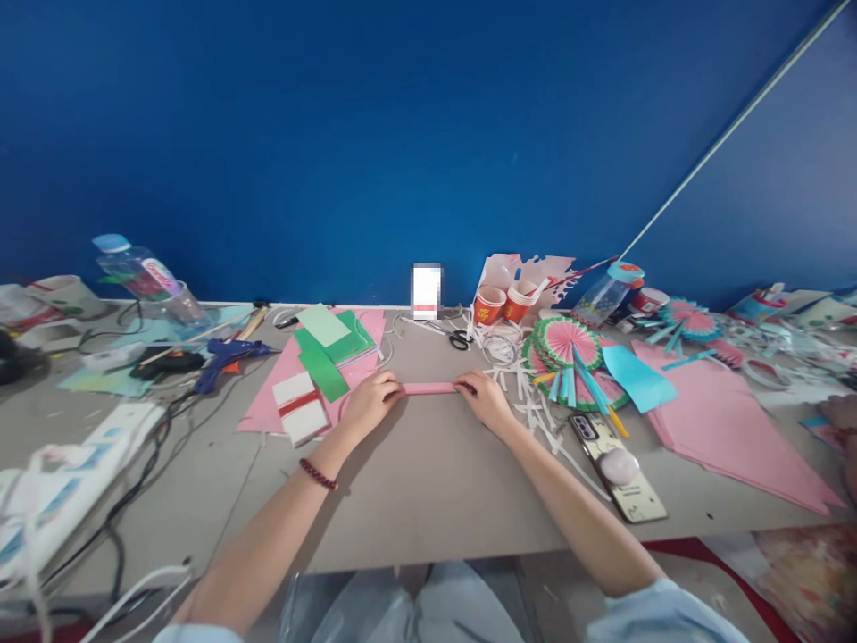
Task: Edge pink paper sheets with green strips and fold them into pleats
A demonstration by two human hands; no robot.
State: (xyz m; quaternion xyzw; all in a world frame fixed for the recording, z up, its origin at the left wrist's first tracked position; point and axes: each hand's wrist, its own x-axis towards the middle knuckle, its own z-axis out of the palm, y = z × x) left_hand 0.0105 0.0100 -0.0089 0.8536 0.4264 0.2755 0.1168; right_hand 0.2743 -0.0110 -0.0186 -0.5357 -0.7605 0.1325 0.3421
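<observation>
A narrow pink paper strip point(429, 388) stretches level between my hands, just above or on the grey table point(415, 500); I cannot tell whether it touches. My left hand point(373, 402) pinches its left end, and a dark bead bracelet circles that wrist. At the other end, the fingers of my right hand point(483, 399) are closed on the strip. Left of my left hand lie a white box with a red band point(299, 408), green paper point(322, 371) and a pink sheet point(264, 409). White paper scraps point(528, 406) are scattered beside my right hand.
Further right are pleated watermelon-coloured paper fans point(569, 348), a phone point(619, 469) and stacked pink paper point(729, 429). Red paper cups point(490, 305) and scissors point(459, 339) sit at the back. A blue glue gun point(228, 357), cables and a power strip point(80, 473) occupy the left. Another person's hand point(840, 415) shows far right.
</observation>
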